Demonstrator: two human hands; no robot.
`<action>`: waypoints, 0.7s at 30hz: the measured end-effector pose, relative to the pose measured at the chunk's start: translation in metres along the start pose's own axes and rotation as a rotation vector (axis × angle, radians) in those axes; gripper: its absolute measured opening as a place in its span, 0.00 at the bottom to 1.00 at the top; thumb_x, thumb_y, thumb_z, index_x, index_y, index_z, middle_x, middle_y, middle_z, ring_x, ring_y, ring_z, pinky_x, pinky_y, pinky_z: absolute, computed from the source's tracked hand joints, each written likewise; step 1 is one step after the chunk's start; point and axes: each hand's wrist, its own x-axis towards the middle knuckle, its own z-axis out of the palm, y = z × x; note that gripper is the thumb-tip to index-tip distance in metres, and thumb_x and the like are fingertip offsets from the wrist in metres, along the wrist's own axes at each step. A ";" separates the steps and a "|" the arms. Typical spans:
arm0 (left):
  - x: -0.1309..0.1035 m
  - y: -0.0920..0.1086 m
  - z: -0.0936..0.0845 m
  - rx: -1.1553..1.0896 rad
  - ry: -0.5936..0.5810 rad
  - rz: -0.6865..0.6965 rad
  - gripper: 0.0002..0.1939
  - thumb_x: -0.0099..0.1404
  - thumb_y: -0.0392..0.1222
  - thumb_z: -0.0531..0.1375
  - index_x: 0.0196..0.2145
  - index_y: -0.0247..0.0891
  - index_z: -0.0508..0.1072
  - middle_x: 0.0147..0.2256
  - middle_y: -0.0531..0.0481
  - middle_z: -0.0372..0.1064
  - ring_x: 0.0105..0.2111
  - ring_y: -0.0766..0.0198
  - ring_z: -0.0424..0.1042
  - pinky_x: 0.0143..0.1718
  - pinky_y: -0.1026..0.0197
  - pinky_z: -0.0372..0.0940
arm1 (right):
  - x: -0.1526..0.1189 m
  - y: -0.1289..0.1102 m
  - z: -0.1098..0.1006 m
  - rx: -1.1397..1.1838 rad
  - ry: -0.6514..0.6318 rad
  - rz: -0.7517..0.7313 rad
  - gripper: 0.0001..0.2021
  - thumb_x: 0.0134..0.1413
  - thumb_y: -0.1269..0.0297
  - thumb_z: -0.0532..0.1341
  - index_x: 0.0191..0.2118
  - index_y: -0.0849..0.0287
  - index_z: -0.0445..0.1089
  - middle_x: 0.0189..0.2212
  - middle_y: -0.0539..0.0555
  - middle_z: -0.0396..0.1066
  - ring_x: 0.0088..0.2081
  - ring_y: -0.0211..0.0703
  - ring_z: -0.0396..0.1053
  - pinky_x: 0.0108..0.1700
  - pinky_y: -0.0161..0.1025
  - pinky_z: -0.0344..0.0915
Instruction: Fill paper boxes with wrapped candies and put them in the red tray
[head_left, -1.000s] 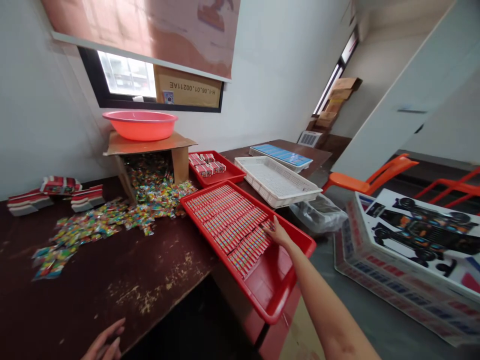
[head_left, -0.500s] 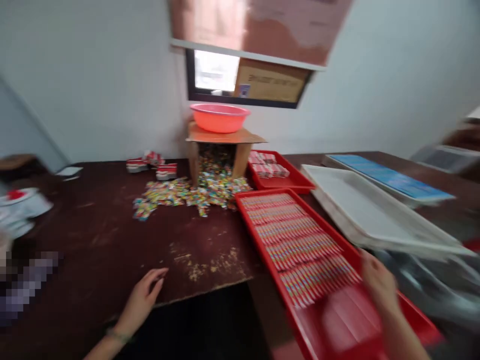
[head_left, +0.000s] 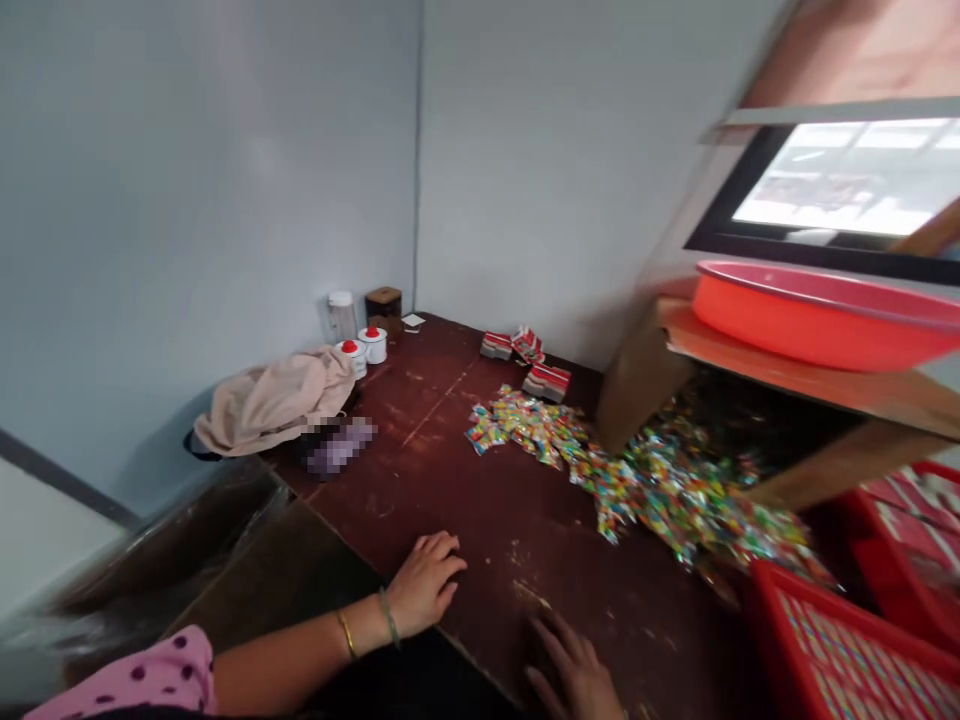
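My left hand (head_left: 426, 583) rests at the front edge of the dark red-brown table (head_left: 450, 490), fingers stretched over its top and nothing held. To its right, my right hand (head_left: 574, 665) is low over the same tabletop, somewhat blurred, with its fingers apart and nothing in them. Beyond both hands, small colourful wrapped packets (head_left: 660, 480) spill in a heap from an open cardboard box (head_left: 847, 400) lying on its side. Right of my right hand stands a red tray (head_left: 780, 620) with rows of striped packets, cut off by the frame.
A pink-red basin (head_left: 817, 315) sits on the box. Small red-and-white boxes (head_left: 546, 382) lie near the wall. At the left are a beige cloth (head_left: 277, 400), white mugs with red lids (head_left: 373, 345) and a clear jar (head_left: 343, 318). Another red tray (head_left: 911, 560) is at the right edge.
The view has swung left, bringing the corner, cloth and mugs into sight. My right hand has left the long red tray's edge and is now over the table near my left hand.
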 end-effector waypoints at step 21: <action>0.220 -0.109 -0.004 -0.134 0.300 -0.266 0.21 0.65 0.44 0.53 0.54 0.37 0.65 0.58 0.40 0.60 0.61 0.49 0.53 0.62 0.40 0.45 | 0.394 0.030 -0.117 -0.069 0.620 0.397 0.49 0.44 0.32 0.53 0.62 0.70 0.52 0.57 0.72 0.56 0.60 0.65 0.53 0.60 0.53 0.51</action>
